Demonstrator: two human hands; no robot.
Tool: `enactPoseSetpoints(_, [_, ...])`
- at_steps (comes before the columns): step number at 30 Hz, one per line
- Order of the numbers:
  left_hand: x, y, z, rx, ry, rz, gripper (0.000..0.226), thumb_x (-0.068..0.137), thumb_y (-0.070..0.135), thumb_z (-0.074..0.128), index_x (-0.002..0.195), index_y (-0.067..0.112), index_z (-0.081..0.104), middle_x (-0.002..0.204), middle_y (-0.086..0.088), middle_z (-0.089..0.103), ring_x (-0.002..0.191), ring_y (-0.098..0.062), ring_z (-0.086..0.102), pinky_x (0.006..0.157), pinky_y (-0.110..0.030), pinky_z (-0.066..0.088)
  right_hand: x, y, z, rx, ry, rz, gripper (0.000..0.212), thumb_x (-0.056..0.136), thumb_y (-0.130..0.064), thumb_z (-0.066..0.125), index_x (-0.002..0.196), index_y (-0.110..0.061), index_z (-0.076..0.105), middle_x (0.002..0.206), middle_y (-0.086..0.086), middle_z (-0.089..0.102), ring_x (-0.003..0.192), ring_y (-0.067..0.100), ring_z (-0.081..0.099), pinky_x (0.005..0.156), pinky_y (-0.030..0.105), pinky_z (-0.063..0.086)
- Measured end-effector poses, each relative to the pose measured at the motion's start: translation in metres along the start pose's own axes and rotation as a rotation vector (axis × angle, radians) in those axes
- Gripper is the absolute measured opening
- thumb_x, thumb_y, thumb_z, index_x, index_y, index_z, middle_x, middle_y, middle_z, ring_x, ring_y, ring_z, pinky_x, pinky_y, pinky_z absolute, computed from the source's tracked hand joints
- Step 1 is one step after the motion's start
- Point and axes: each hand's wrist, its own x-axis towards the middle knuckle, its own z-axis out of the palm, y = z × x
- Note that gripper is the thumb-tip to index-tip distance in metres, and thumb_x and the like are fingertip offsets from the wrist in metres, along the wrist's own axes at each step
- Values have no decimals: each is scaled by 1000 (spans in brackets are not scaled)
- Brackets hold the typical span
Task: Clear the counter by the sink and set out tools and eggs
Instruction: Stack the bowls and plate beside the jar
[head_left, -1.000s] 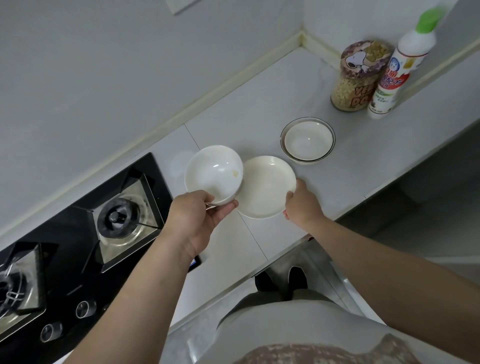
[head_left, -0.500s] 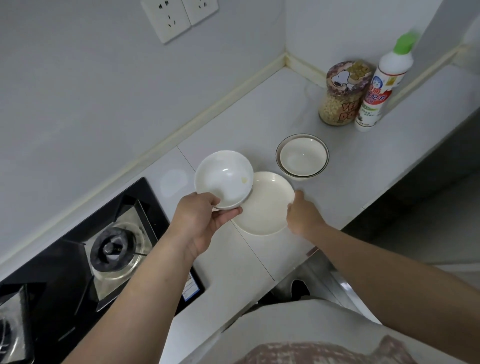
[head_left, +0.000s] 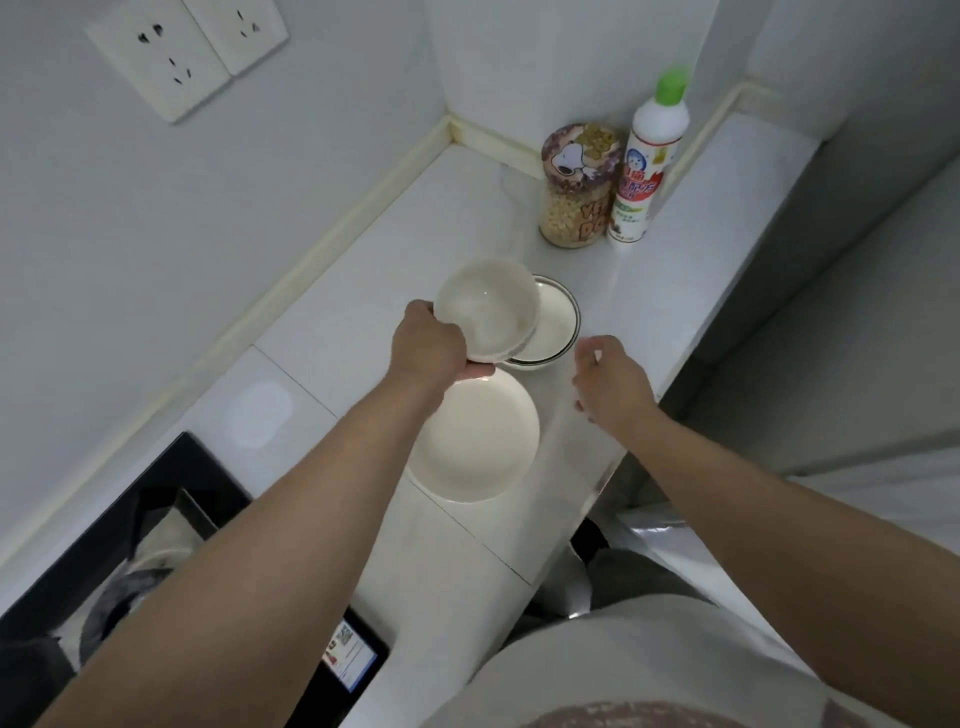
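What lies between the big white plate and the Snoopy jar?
In the head view, a dark-rimmed bowl sits on the counter between the white plate and the Snoopy jar, partly covered by the white bowl that the left hand grips.

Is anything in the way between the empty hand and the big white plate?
Nothing visible. Only bare counter lies between the right hand and the plate; the left hand holds the bowl farther back, over the rimmed dish.
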Motion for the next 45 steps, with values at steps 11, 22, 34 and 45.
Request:
enactPoseSetpoints(11, [65,14,45,555,5,146,40,82,-5,60,121,3,52,112,-17,66,98,-38,64,82,-45,57,44,-32,-8,-50,-49,-194,48,107,-40,27,151,-24,37,142,3,55,127,28,52,103,37,43])
enactPoseSetpoints(22, [88,-1,57,722,36,256,42,95,5,35,134,14,49,105,-13,61,93,-38,63,77,-45,57,47,-18,-5,182,-130,-255,40,107,-43,27,143,-48,42,130,-18,60,112,7,58,96,38,53])
enactPoseSetpoints(34, [90,-13,70,888,46,266,38,91,-1,36,127,7,45,111,-17,63,100,-38,59,71,-37,42,41,-20,-6,197,-137,-166,46,106,-47,28,151,-43,32,91,-7,65,82,19,68,58,17,49])
enactPoseSetpoints(45, [91,-15,53,881,38,124,56,105,51,19,135,15,50,125,-10,62,119,-33,56,91,-39,41,41,-30,-6,315,-169,-15,37,104,-42,30,128,-29,56,114,16,64,70,27,69,47,25,50])
